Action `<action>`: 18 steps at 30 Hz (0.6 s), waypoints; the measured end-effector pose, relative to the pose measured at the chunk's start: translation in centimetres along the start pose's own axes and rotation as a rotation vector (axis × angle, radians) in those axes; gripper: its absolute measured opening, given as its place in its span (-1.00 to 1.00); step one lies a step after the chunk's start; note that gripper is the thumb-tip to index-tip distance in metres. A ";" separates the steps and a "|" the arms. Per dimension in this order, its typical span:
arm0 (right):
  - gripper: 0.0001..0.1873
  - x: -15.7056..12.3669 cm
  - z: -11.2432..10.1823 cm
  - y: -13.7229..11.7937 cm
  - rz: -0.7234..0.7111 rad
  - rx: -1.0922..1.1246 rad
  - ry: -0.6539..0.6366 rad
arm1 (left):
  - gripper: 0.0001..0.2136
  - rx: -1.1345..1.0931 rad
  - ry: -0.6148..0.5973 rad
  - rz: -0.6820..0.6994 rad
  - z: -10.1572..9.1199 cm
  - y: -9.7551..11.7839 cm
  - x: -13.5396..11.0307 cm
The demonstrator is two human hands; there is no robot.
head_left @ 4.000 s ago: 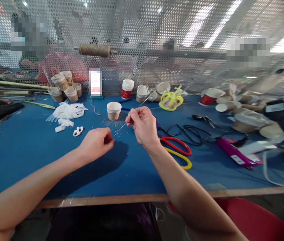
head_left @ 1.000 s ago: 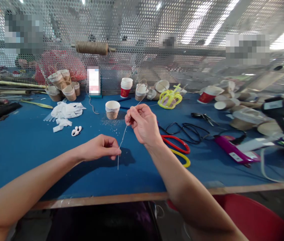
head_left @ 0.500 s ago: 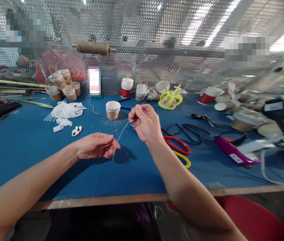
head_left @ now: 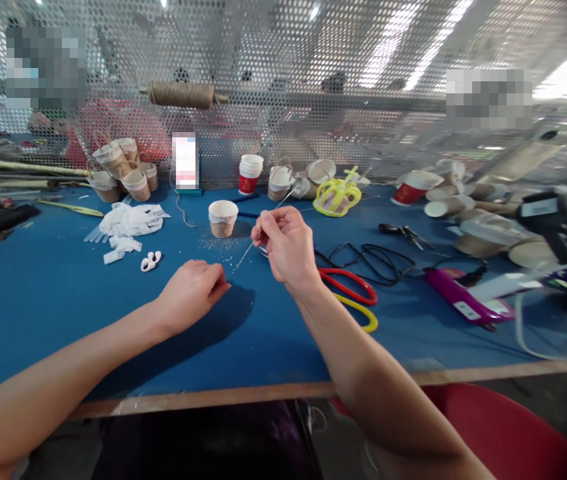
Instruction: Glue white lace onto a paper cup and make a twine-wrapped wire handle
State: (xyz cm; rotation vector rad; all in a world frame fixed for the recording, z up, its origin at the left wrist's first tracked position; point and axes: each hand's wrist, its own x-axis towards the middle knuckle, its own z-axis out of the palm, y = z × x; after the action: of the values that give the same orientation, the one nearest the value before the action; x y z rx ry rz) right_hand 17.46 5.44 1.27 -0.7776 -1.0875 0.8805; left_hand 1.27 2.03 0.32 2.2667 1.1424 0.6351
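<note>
A thin whitish strand (head_left: 244,256), like a piece of twine, runs slantwise between my two hands above the blue table. My right hand (head_left: 286,243) pinches it between thumb and fingers, and a fine end sticks out past the fingertips. Lower and to the left, my left hand (head_left: 192,295) is closed, back of the hand up, at the strand's lower end; its fingertips are mostly hidden. Behind the hands stands a paper cup (head_left: 223,220) with a brown wrapped lower part, among pale crumbs. Scissors with red and yellow handles (head_left: 351,285) lie partly under my right forearm.
A white cloth-like heap (head_left: 131,220) and a small white piece (head_left: 151,261) lie at left. Wrapped cups (head_left: 136,185), red cups (head_left: 249,175) and a yellow basket-like frame (head_left: 337,198) line the back. At right are black cords, pliers (head_left: 406,233) and a purple tool (head_left: 466,297).
My left hand has turned over from palm showing to back showing, and its fingers have closed. The strand's loose tail below it no longer shows. My right hand stays nearly in place.
</note>
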 end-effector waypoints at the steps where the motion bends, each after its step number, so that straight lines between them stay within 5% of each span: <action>1: -0.79 0.0 0.0 0.1 -0.015 -0.012 0.003 | -0.84 0.097 0.062 0.006 0.0 0.0 0.0; 3: -0.79 0.0 0.0 0.1 -0.031 0.003 -0.009 | -0.85 0.030 0.049 -0.035 0.1 -0.1 0.0; 8: -0.76 0.3 -0.2 -0.2 0.059 0.133 -0.049 | -0.74 -0.972 -0.352 -0.244 -0.2 -1.2 0.1; 11: -0.75 0.4 -0.4 -0.2 0.114 0.202 -0.063 | -0.72 -1.362 -0.501 -0.261 0.2 -2.1 0.3; 18: -0.76 0.3 -0.5 -0.3 0.152 0.252 -0.080 | -0.76 -1.577 -0.716 -0.222 1.4 -1.8 -0.4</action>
State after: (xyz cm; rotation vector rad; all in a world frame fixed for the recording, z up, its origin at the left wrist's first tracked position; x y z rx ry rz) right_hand 18.07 5.51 1.53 -0.6239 -0.9728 1.1618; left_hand 0.87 2.33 -1.96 0.8081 0.2246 0.3187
